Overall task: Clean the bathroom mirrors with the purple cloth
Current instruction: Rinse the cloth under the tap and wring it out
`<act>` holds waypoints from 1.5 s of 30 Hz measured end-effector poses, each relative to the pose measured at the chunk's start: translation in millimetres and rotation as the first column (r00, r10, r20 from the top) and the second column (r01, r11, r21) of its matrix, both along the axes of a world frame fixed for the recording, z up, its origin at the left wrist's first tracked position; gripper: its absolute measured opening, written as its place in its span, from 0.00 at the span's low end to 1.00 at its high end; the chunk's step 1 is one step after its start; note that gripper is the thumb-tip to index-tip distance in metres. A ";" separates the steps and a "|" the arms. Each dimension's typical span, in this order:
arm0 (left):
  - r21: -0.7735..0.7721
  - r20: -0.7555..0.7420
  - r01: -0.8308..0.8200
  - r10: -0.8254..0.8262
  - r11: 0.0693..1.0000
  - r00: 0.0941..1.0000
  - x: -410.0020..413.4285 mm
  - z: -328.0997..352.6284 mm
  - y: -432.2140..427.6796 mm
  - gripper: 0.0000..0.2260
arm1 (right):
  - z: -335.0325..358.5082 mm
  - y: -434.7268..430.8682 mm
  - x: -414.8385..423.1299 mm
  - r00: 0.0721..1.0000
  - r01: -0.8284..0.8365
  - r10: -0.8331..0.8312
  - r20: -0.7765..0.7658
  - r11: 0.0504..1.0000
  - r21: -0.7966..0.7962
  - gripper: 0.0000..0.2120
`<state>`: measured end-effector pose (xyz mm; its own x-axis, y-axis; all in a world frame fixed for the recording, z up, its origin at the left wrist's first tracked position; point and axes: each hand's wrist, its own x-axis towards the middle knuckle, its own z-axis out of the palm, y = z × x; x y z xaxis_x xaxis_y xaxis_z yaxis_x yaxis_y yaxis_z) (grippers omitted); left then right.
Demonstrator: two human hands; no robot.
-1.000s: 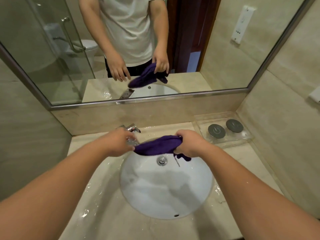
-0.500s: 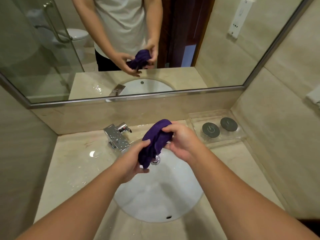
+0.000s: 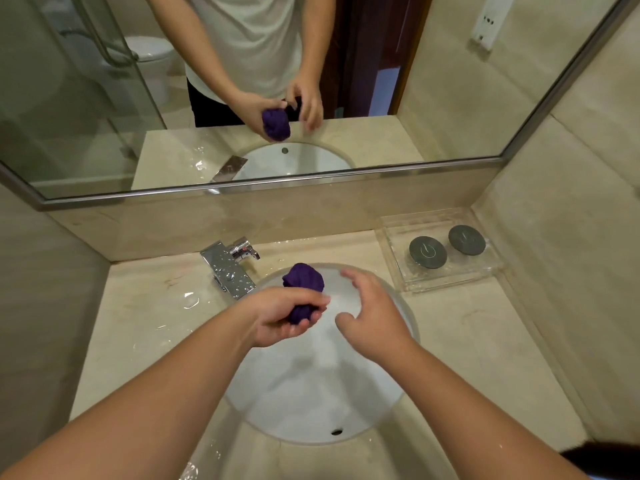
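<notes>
A wet chrome faucet (image 3: 230, 268) stands at ten o'clock of the sink (image 3: 311, 393). Over the basin, the left hand (image 3: 287, 317) grasps the wadded purple cloth (image 3: 304, 278), which bulges out at its twelve o'clock. The right hand (image 3: 374, 320) hangs released at its three o'clock, fingers loose. The mirror (image 3: 433, 81) spans twelve o'clock.

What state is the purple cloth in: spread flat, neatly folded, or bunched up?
Bunched up: the purple cloth is a tight wad gripped in the left hand over the sink.
</notes>
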<state>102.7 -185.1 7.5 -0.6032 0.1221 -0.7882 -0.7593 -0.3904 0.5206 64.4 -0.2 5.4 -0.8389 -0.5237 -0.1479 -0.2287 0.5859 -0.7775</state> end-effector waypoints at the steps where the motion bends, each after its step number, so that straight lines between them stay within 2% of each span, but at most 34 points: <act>1: -0.013 0.047 0.080 -0.080 0.997 0.996 -0.4 0.9 -1.8 0.05 | -2.5 5.6 -4.7 0.991 -0.037 0.045 -0.123 0.997 0.066 0.40; 2: -0.024 0.086 0.178 -0.175 0.984 0.981 -1.5 2.3 -2.2 0.05 | -4.5 7.3 -8.2 0.957 -0.143 0.171 -0.233 0.981 0.134 0.47; 3: -0.033 0.109 0.288 -0.283 0.957 0.953 -3.1 4.3 0.1 0.05 | -8.7 6.5 -10.2 0.885 -0.274 0.328 -0.330 0.941 0.200 0.51; 5: -0.081 0.118 0.498 -0.488 0.863 0.865 -7.2 7.7 10.3 0.06 | -18.6 0.7 -14.9 0.698 -0.452 0.552 -0.457 0.834 0.317 0.51; 6: -0.133 0.129 0.567 -0.553 0.813 0.823 -9.1 9.9 16.3 0.06 | -22.0 -3.0 -19.5 0.660 -0.474 0.597 -0.456 0.802 0.364 0.47; 9: -0.340 0.185 0.605 -0.579 0.720 0.794 -16.8 10.5 28.6 0.10 | -19.5 -14.3 -32.7 0.719 -0.441 0.619 -0.315 0.757 0.481 0.27; 10: -0.442 0.211 0.613 -0.589 0.654 0.780 -19.7 9.6 32.2 0.12 | -18.3 -18.7 -35.1 0.724 -0.418 0.629 -0.282 0.726 0.546 0.20; 11: -0.572 0.264 0.637 -0.619 0.517 0.740 -22.3 6.3 34.9 0.13 | -16.7 -23.4 -37.2 0.730 -0.392 0.635 -0.253 0.692 0.606 0.15; 13: -0.781 0.411 0.617 -0.664 0.096 0.624 -23.6 -0.7 40.9 0.10 | -13.2 -35.0 -38.4 0.776 -0.347 0.609 -0.166 0.631 0.694 0.13; 14: -0.823 0.445 0.567 -0.653 -0.030 0.613 -22.8 -5.0 42.4 0.09 | -12.0 -40.7 -38.1 0.808 -0.332 0.577 -0.117 0.611 0.718 0.11; 15: -0.848 0.451 0.523 -0.637 -0.087 0.625 -22.2 -9.2 42.2 0.08 | -10.7 -45.4 -37.6 0.835 -0.325 0.546 -0.066 0.586 0.742 0.08; 17: -0.874 0.425 0.475 -0.634 -0.102 0.646 -20.6 -16.2 38.4 0.08 | -8.5 -50.5 -39.4 0.856 -0.352 0.516 0.022 0.551 0.757 0.07; 19: -0.888 0.365 0.457 -0.672 -0.044 0.644 -19.5 -18.7 33.0 0.06 | -6.8 -51.4 -44.4 0.851 -0.427 0.510 0.128 0.530 0.733 0.06; 20: -0.886 0.306 0.462 -0.684 0.050 0.662 -19.1 -19.2 30.3 0.05 | -6.2 -49.9 -47.1 0.850 -0.469 0.491 0.188 0.546 0.695 0.05; 21: -0.866 0.220 0.459 -0.674 0.197 0.705 -19.2 -18.4 27.0 0.04 | -5.8 -46.9 -49.7 0.854 -0.498 0.462 0.237 0.599 0.628 0.04; 23: -0.739 0.071 0.431 -0.578 0.517 0.813 -20.4 -14.0 19.2 0.07 | -4.9 -37.1 -51.4 0.889 -0.457 0.391 0.236 0.783 0.423 0.11; 24: -0.651 0.039 0.422 -0.528 0.630 0.849 -20.8 -10.0 14.5 0.09 | -4.8 -31.2 -50.7 0.914 -0.404 0.365 0.179 0.862 0.307 0.16; 25: -0.576 0.029 0.424 -0.501 0.699 0.865 -20.6 -5.3 10.3 0.11 | -5.7 -25.0 -49.6 0.928 -0.372 0.361 0.087 0.905 0.206 0.23; 26: -0.529 0.026 0.435 -0.498 0.729 0.867 -20.5 -0.5 7.0 0.12 | -7.8 -18.2 -47.9 0.921 -0.383 0.390 -0.027 0.913 0.140 0.30; 28: -0.490 0.004 0.452 -0.517 0.745 0.856 -20.5 8.6 4.7 0.11 | -14.3 -4.4 -44.0 0.815 -0.483 0.497 -0.300 0.867 0.124 0.41; 30: -0.439 -0.023 0.488 -0.552 0.754 0.833 -21.7 15.9 8.7 0.08 | -18.0 3.4 -42.7 0.631 -0.509 0.544 -0.553 0.828 0.234 0.47; 31: -0.408 -0.021 0.517 -0.574 0.752 0.818 -22.4 18.8 13.2 0.08 | -17.3 4.1 -44.0 0.547 -0.487 0.540 -0.639 0.827 0.282 0.48; 33: -0.376 0.021 0.566 -0.604 0.734 0.797 -23.1 22.7 23.5 0.09 | -12.0 0.2 -49.3 0.440 -0.468 0.528 -0.726 0.825 0.317 0.45; 36: -0.448 0.084 0.594 -0.631 0.668 0.771 -28.6 21.3 31.5 0.12 | 2.7 -9.6 -62.5 0.372 -0.441 0.618 -0.693 0.774 0.455 0.30; 37: -0.513 0.099 0.581 -0.629 0.632 0.771 -31.4 20.8 32.4 0.12 | 10.6 -15.1 -65.9 0.402 -0.398 0.678 -0.615 0.735 0.549 0.22; 39: -0.687 0.132 0.514 -0.607 0.514 0.784 -37.3 19.4 32.0 0.11 | 25.5 -29.6 -70.5 0.529 -0.311 0.741 -0.414 0.623 0.718 0.10; 42: -0.894 0.143 0.361 -0.596 0.265 0.790 -43.8 14.7 26.6 0.09 | 37.0 -48.1 -75.4 0.609 -0.246 0.728 -0.315 0.551 0.798 0.05; 45: -0.940 0.264 0.341 -0.680 -0.023 0.684 -46.2 14.6 20.7 0.07 | 36.1 -57.0 -76.6 0.664 -0.249 0.705 -0.251 0.525 0.814 0.06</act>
<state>56.6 -164.5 22.1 -0.8794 -0.1701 -0.4448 -0.3164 0.9067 0.2788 -12.3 -57.2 41.5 -0.5305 -0.7954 -0.2929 -0.8462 0.5176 0.1270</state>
